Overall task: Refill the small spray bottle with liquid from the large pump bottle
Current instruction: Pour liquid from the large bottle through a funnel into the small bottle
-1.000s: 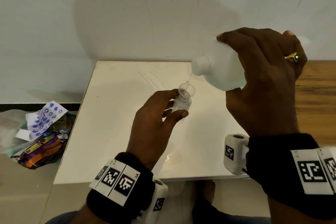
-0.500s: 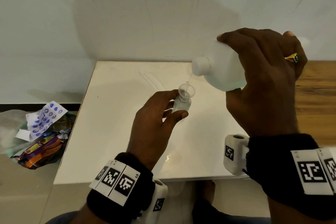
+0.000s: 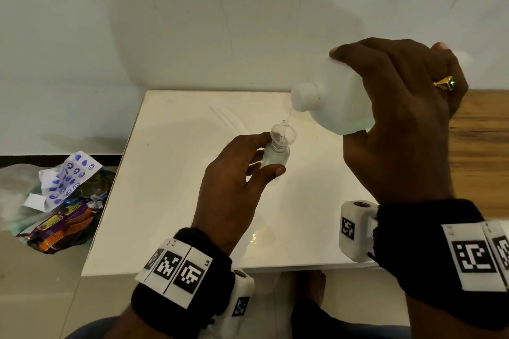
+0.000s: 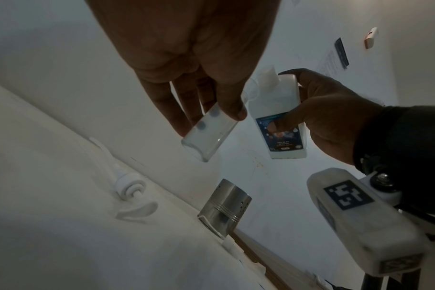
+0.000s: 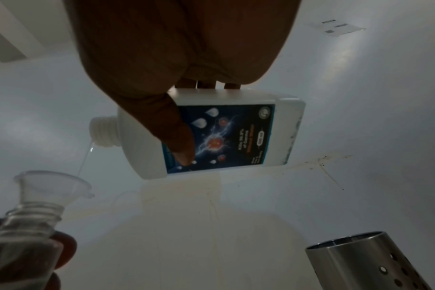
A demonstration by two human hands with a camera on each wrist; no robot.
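The white plastic pump bottle (image 5: pixel 211 135), gripped in the right hand (image 3: pixel 399 124), carries a dark blue label (image 5: pixel 234 137) with an orange germ picture. Its white print reads roughly "Kills 99.9% of Germs", with a smaller line below too blurred to read. On the black wristbands behind both hands sit white square coded markers (image 3: pixel 473 256); the left hand's (image 3: pixel 234 187) marker strip (image 3: pixel 176 270) bears a small "L5".
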